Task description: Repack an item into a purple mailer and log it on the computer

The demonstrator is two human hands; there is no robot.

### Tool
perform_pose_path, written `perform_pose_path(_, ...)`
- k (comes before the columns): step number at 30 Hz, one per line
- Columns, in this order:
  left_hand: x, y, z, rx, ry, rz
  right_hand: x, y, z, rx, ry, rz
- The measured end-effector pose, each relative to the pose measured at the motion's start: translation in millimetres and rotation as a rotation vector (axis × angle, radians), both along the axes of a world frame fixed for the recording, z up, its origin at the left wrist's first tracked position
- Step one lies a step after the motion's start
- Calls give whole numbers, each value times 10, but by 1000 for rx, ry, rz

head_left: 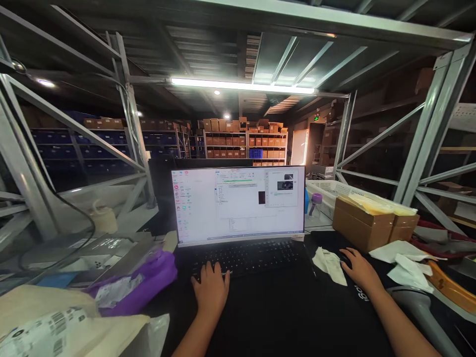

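Note:
My left hand (211,288) lies at the left end of a black keyboard (256,255), fingers spread over the keys and nothing held. Behind the keyboard stands a lit computer monitor (238,206) showing desktop icons and several windows. To the right, my right hand (360,271) rests curved over a dark computer mouse (346,258), mostly hidden under the fingers. A crumpled white tissue (330,265) lies just left of that hand. Both forearms cross a black desk mat (282,312).
Purple (148,277) and cream (107,337) packages crowd the left. On the right are a cardboard box (362,225) of papers, a white basket (327,191), more tissues (405,260), an orange tape cutter (453,285) and a grey handheld scanner (416,307). Metal racking (130,109) frames the desk.

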State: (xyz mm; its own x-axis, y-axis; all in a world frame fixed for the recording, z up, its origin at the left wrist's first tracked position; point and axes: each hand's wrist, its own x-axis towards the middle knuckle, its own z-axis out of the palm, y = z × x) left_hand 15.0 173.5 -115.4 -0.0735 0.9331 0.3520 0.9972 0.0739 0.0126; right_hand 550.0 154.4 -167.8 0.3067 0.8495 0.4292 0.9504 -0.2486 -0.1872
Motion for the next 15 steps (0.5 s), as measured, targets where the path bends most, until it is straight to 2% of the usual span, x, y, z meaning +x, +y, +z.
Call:
perform_pose_path(8, -3, 6, -16, -2, -32, -5, 157, 86, -194, 39, -21, 50)
perform_pose_path(15, 1, -6, -23, 6, -40, -4, 227, 132, -234, 47, -31, 103)
